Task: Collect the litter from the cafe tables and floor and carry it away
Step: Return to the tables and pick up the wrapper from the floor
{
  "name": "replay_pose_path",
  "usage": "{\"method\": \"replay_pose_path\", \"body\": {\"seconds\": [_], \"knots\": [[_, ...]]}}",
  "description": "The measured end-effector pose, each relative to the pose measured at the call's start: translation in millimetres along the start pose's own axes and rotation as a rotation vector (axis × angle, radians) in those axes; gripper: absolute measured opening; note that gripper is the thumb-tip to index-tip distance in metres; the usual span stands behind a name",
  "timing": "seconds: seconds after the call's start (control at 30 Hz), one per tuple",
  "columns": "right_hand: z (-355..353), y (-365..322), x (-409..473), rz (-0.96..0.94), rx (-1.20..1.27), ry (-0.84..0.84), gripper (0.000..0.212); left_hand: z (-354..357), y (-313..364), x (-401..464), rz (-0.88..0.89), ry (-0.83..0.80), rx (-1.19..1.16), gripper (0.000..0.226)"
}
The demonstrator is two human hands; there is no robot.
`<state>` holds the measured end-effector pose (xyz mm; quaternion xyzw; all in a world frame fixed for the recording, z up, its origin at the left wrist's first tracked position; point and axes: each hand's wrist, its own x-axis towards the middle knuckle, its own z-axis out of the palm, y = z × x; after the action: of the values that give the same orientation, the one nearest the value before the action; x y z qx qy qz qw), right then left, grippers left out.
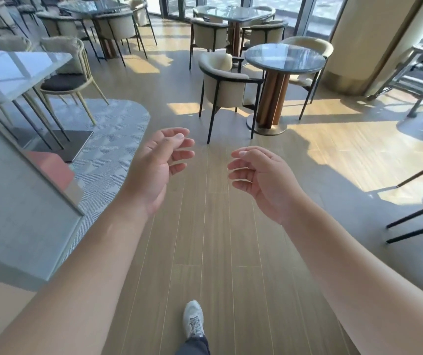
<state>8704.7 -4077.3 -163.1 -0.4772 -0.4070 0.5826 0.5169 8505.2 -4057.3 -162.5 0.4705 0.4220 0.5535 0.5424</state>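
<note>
Shoe [193, 319] was mid-step on the wood floor [215, 226], so the person looked to be walking. Both forearms were stretched out ahead. Left hand [158, 162] and right hand [259, 175] both empty, palms turned inward, fingers loosely curled around nothing, well apart from each other. No litter visible anywhere: none on the floor planks, none on the patterned mat [113, 139] at left, none I could make out on the white surface [20, 70] at left. Round surface [284, 57] ahead, with a beige chair [227, 85] just beside it, looked bare, though glare on the glass could hide something small. Far surfaces [233, 14] were too distant and reflective to tell. My read: search phase, nothing collected in hand. Risks from here: sun patches and reflections masking small or clear scraps, so items get missed; chair legs near the walking line could catch a foot; litter under chairs or behind the column [367, 42] would be hidden from this angle.
</note>
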Motion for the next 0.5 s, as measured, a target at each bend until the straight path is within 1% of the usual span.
{"method": "replay_pose_path", "body": {"seconds": [0.1, 0.23, 0.5], "knots": [[33.9, -15.7, 57.9, -0.009, -0.010, 0.003, 0.015, -24.1, 9.9, 57.0, 0.004, -0.002, -0.003, 0.017], [68.9, -35.2, 122.8, -0.063, -0.007, -0.014, 0.017, -52.8, 15.9, 119.5, 0.003, -0.013, 0.016, 0.018], [110.8, -41.6, 224.9, -0.054, 0.025, -0.061, 0.016, -97.3, 24.3, 210.0, 0.020, 0.032, 0.028, 0.019]]}}
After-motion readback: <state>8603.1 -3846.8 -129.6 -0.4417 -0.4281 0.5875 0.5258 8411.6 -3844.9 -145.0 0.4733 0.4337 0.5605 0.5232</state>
